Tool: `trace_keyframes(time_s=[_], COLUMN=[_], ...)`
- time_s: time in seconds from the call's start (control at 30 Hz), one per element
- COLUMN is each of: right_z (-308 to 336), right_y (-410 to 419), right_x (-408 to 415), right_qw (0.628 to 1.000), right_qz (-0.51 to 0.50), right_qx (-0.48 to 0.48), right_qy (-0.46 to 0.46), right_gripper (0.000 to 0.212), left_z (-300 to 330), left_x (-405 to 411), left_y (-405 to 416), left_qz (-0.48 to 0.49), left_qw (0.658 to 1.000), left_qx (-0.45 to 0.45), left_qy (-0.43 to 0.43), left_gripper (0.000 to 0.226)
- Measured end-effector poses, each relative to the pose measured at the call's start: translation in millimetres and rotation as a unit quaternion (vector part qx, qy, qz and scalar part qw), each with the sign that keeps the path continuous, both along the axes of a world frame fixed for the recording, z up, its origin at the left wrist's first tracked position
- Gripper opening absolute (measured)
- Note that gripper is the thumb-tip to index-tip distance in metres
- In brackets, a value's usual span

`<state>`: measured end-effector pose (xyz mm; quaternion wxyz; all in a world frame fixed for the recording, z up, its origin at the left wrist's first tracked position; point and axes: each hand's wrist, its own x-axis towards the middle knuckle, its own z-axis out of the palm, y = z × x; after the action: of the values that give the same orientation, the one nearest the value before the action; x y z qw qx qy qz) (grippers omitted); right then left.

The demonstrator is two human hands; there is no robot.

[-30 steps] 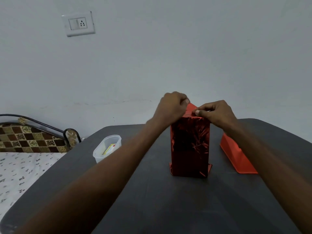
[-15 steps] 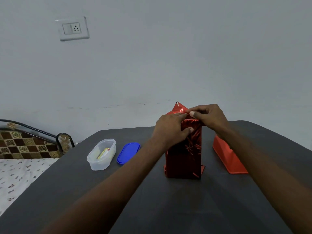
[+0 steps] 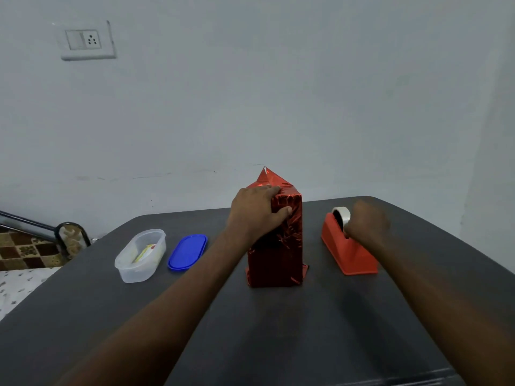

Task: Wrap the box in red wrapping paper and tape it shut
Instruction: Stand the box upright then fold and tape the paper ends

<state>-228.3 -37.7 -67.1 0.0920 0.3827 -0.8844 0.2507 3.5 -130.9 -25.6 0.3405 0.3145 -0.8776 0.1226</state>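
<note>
On a dark worktop [image 3: 278, 330], from left to right: a clear plastic container [image 3: 140, 254], a blue lid [image 3: 187, 252], then the tall box [image 3: 278, 254] in shiny red wrapping paper, standing upright at the centre. The left hand [image 3: 255, 215] grips its upper left corner, fingers [image 3: 269, 188] over the folded top, thumb across the front. The blurred right hand [image 3: 366, 222] rests at the tape roll [image 3: 340, 213] on a red dispenser [image 3: 348, 252]; its grasp cannot be told.
</note>
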Motion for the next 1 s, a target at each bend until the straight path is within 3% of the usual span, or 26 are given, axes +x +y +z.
trace_keyframes(time_s=[0.2, 0.33, 0.53, 0.73, 0.87, 1.0], right_z=[-8.8, -7.2, 1.8, 5.5, -17.1, -48.7], right_y=[13.4, 12.6, 8.8, 13.9, 25.1, 35.3], right_x=[-13.0, -18.0, -26.3, -21.2, -18.7, -22.9], right_qw=[0.999, 0.983, 0.926, 0.9, 0.868, 0.892], right_qz=[-0.022, -0.015, -0.005, 0.007, -0.007, -0.05], right_qx=[0.019, -0.035, -0.049, -0.137, -0.245, -0.253], right_qy=[-0.021, -0.178, -0.373, -0.414, -0.432, -0.371], right_gripper=[0.022, 0.01, 0.023, 0.024, 0.05, 0.025], left_z=[2.4, 3.1, 2.5, 1.0, -0.3, 1.1], left_x=[-0.2, 0.4, -0.1, -0.7, 0.5, 0.9], left_y=[3.1, 5.8, 4.4, 3.1, 2.8, 4.9], left_qz=[0.004, 0.01, 0.014, 0.015, 0.012, 0.012], left_qw=[1.0, 1.0, 1.0, 1.0, 1.0, 0.999], left_qx=[0.014, 0.014, 0.019, 0.018, 0.02, 0.023], left_qy=[-0.007, -0.011, -0.017, -0.015, -0.014, -0.019], left_gripper=[0.063, 0.063, 0.064, 0.064, 0.064, 0.064])
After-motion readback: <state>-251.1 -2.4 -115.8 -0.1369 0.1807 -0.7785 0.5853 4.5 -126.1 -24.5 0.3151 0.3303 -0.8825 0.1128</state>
